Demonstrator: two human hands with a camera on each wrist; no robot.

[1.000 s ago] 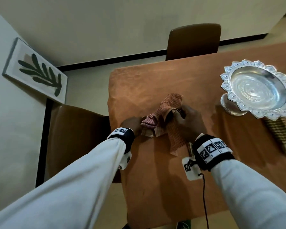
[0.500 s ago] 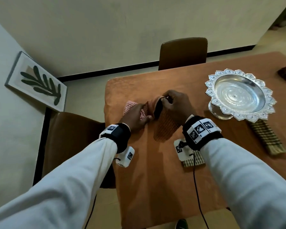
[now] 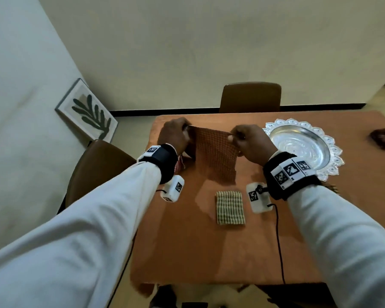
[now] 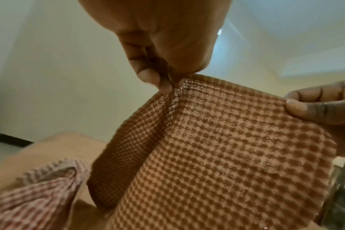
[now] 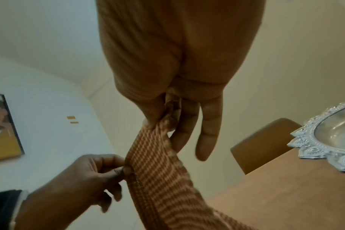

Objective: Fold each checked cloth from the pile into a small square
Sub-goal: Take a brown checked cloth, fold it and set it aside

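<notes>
Starting at the left, we note a framed leaf print [image 3: 88,114] leaning against the wall and a brown chair [image 3: 93,170] beside the desk [image 3: 187,252]. Our left hand [image 3: 173,135] pinches one top corner of the orange checked cloth [image 3: 215,153]; a crumpled red checked cloth [image 4: 33,194] lies on the desk just below it. Our right hand [image 3: 251,143] pinches the opposite top corner, so the orange cloth hangs spread between both hands above the desk. A folded green checked cloth [image 3: 230,207] lies nearer us. Further right stands a scalloped silver tray [image 3: 298,147].
</notes>
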